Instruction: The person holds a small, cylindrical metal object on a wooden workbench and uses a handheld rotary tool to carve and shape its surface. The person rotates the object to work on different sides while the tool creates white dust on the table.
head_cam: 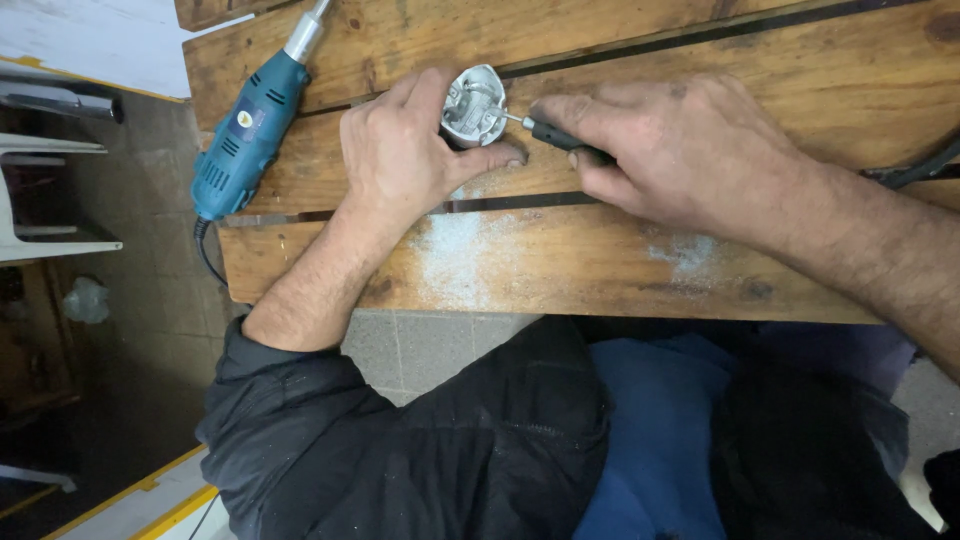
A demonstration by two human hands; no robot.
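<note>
My left hand (405, 150) grips a small round white plastic part (473, 105) and holds it down on the wooden plank table (600, 260), thumb and fingers around its lower side. My right hand (680, 150) is closed on a thin screwdriver (560, 136) with a dark handle. The metal tip of the screwdriver touches the right side of the white part. Both forearms rest over the planks.
A teal rotary power tool (250, 135) with a silver nose lies at the table's left edge, its cord hanging down. Pale dust (460, 255) is scattered on the front plank. A dark cable (915, 170) lies at right. White plastic furniture (40, 200) stands at left.
</note>
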